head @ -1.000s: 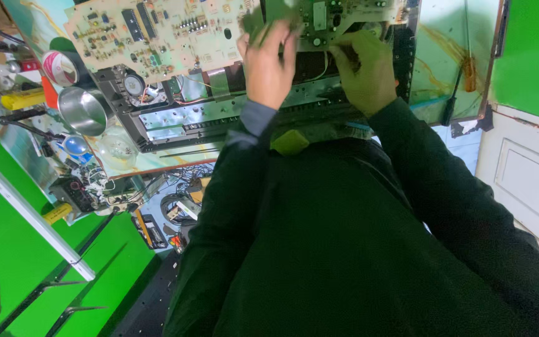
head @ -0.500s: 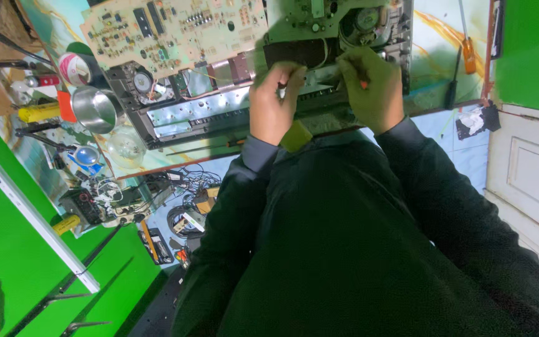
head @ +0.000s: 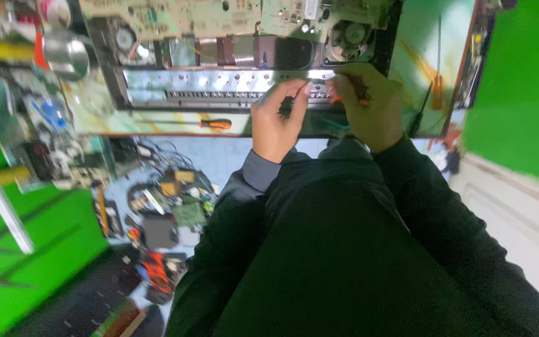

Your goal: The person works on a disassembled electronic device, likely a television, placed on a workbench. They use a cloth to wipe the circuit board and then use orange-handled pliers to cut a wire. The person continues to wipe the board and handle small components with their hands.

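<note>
The opened stereo chassis [head: 219,84] has a shiny silver front strip under pale green circuit boards [head: 176,9] speckled with dark parts. Below the chassis lies a screwdriver [head: 185,124] with an orange handle and black tip. Right of it the table top [head: 428,56] is mint green streaked with orange. The sleeves [head: 344,249] below are black, one cuff grey-blue. The walls [head: 522,75] are vivid green.

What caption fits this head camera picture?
Two hands, left hand and right hand, at an opened electronic device on a cluttered workbench.
</note>
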